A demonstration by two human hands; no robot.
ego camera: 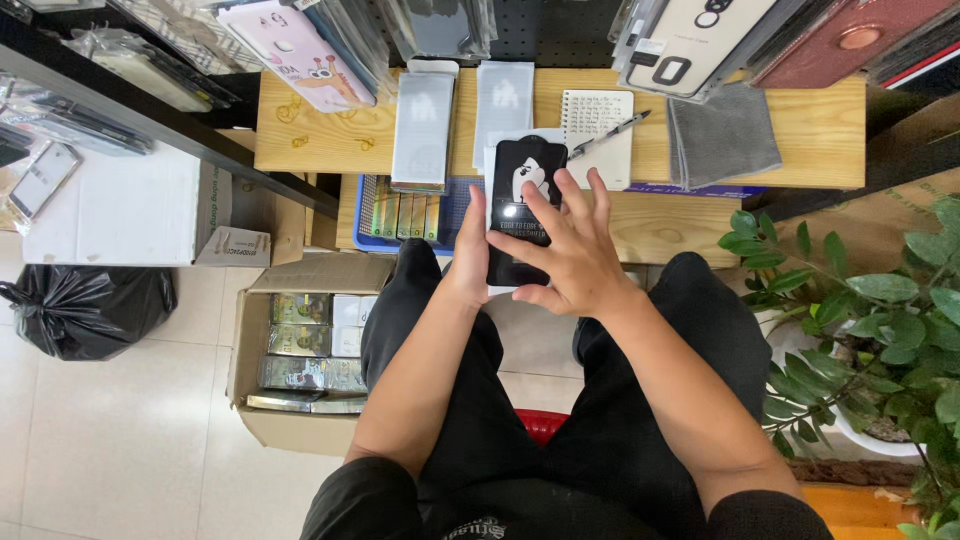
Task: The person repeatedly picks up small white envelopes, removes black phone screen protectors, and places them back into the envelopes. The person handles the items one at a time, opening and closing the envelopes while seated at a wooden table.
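From the head camera, looking straight down past the person's black-trousered knees, both hands meet on a flat black package (520, 190) of the kind that holds a phone screen protector, raised above the lap just in front of the wooden bench (810, 135). The left hand (470, 250) clasps its left long edge, closed on it from the side; the right hand (570, 255) lies across its lower face with fingers (545, 205) spread wide and flat, pressing rather than gripping. The package looks thin, light and fairly stiff, with a glossy front that is probably slippery; if there is glass inside it would be fragile, so the long edges seem the safest hold, not the middle. On the bench behind lie two pale similar sleeves (424, 125), a notepad (600, 125) with a pen (610, 132) across it, and a folded grey cloth (722, 135). An open cardboard box (300, 350) of small packs sits on the floor left; a potted plant (880, 340) stands right.
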